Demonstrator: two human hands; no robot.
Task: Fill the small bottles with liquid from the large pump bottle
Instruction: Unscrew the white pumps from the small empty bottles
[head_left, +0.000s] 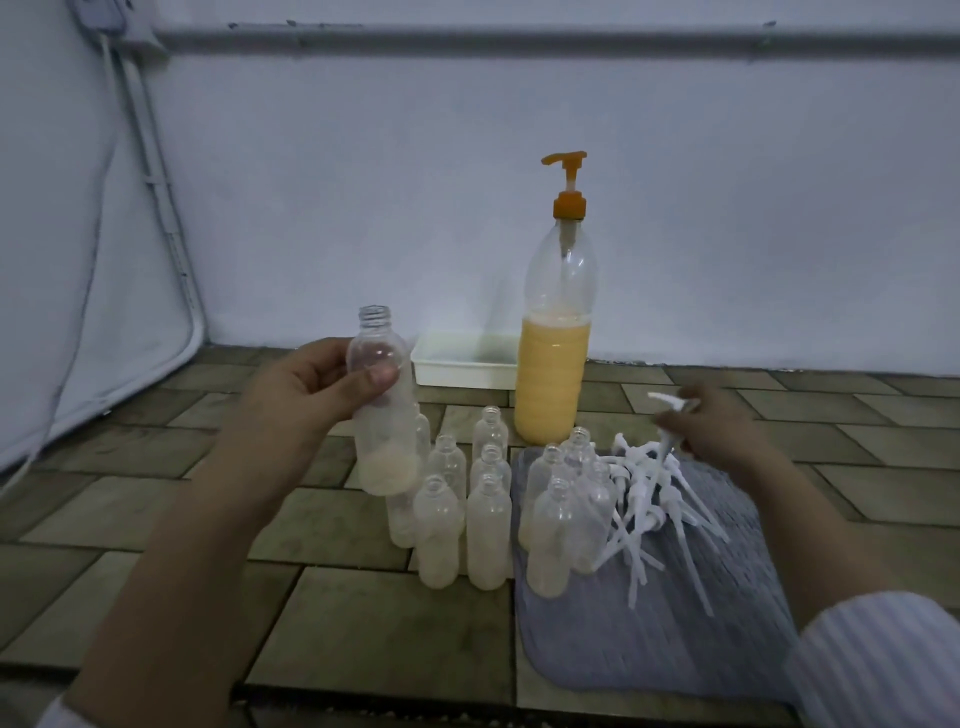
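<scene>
The large pump bottle (553, 364) stands upright near the wall, about half full of yellow-orange liquid, with an orange pump head. My left hand (311, 387) grips a small clear uncapped bottle (387, 415) raised above the floor; a little pale liquid lies at its bottom. Several small open bottles (488, 530) stand in rows on the tiled floor below it, some on the grey mat. My right hand (714, 423) pinches a white pump cap (670, 421) lifted from the pile of white pump caps (654, 499).
A grey mat (675, 634) lies at the right under the caps and some bottles. A white shallow tray (462, 361) sits against the wall, left of the large bottle. A pale fabric sheet hangs at the left.
</scene>
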